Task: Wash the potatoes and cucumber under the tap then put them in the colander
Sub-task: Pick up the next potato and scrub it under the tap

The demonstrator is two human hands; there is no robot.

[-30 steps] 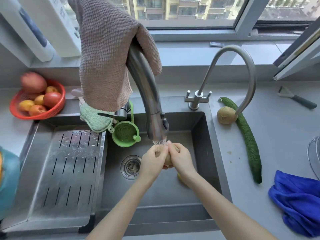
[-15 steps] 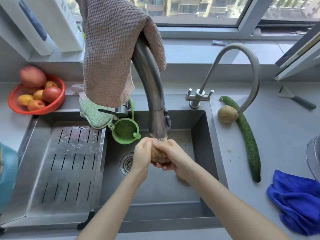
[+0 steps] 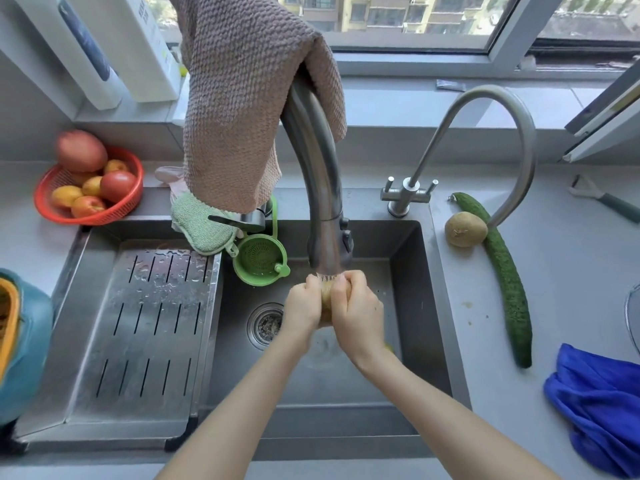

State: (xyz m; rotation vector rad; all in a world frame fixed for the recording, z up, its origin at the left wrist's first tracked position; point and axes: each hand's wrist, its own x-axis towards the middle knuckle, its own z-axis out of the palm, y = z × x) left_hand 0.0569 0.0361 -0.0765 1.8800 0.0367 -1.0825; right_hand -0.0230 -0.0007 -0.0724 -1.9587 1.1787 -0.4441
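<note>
Directly beneath the tap point(image 3: 327, 216) spout, mid-basin with free sink point(image 3: 408, 306) floor all around, the left hand point(image 3: 303, 308) and right hand point(image 3: 356, 311) press together, fingers clenched around a potato point(image 3: 327, 296). Another potato point(image 3: 465, 229) touches the cucumber point(image 3: 505, 278) on the right counter.

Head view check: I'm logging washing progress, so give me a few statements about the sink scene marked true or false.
1. Both hands, left and right, hold a potato under the running tap. True.
2. The cucumber lies in the sink. False: it lies on the counter to the right.
3. A second potato sits beside the cucumber. True.
4. A blue cloth hangs over the tap. False: that towel is brown; the blue cloth is on the counter.
</note>
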